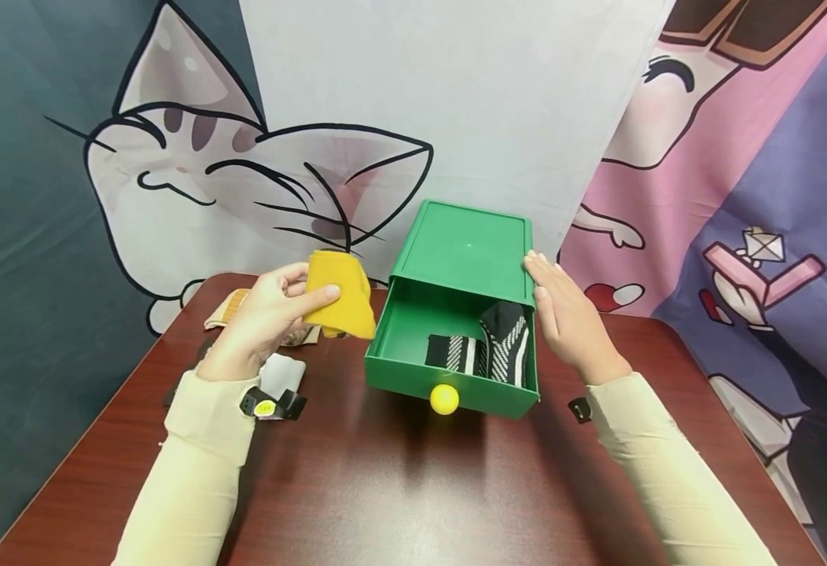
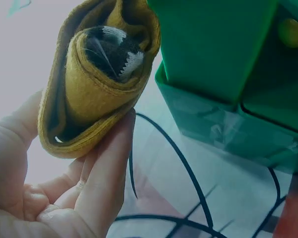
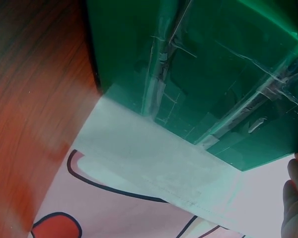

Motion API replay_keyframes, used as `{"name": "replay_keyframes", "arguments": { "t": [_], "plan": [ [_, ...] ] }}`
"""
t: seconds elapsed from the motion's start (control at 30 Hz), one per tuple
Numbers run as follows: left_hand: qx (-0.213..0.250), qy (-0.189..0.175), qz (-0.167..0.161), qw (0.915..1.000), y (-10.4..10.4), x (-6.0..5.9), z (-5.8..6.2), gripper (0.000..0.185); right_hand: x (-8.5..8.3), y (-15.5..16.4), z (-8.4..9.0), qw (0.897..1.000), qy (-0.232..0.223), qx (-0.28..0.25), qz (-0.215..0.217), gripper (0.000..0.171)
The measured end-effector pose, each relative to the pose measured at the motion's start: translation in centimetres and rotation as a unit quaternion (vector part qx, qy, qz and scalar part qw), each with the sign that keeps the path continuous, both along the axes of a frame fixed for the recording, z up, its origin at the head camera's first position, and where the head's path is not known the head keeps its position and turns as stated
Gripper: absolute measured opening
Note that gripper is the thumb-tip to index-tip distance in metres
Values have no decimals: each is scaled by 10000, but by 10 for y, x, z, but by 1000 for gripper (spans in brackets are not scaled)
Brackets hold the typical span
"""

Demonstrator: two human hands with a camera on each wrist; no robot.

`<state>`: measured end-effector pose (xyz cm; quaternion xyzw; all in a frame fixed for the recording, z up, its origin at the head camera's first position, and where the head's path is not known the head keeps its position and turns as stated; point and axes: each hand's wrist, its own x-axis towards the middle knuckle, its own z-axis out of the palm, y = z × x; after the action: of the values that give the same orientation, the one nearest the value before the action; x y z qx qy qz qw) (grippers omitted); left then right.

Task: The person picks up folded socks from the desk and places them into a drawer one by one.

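Observation:
A folded yellow sock roll is pinched between the thumb and fingers of my left hand, left of the green drawer box. Its rolled end in the left wrist view shows yellow layers around a black-and-white knit core. The box's drawer is pulled out, a yellow round knob on its front. Black socks with white stripes lie in its right part. My right hand rests with straight fingers against the box's right side.
Behind my left forearm lie a white folded item and a cream-and-orange one, partly hidden. The brown table reaches back to a printed cloth backdrop. Clear tape strips run along the box's side.

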<state>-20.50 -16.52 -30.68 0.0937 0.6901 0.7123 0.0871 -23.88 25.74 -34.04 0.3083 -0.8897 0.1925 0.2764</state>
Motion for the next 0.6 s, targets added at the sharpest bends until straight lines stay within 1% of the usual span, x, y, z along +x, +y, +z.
{"name": "replay_keyframes", "arguments": {
  "t": [0.17, 0.27, 0.4, 0.5, 0.6],
  "plan": [
    [39, 110, -94, 9999, 7, -2, 12, 48, 0, -1, 1, 10000, -15, 54, 17, 47],
    [-68, 130, -140, 9998, 14, -1, 19, 49, 1, -1, 1, 10000, -25, 67, 14, 47],
    [73, 258, -289, 9992, 28, 1, 27, 48, 2, -1, 2, 10000, 3, 22, 9, 46],
    [141, 399, -366, 9984, 41, 2, 31, 45, 1, -1, 2, 10000, 16, -10, 3, 46],
    [-137, 495, -353, 9981, 52, 4, 34, 43, 1, -1, 1, 10000, 21, -4, -4, 46]
  ]
}}
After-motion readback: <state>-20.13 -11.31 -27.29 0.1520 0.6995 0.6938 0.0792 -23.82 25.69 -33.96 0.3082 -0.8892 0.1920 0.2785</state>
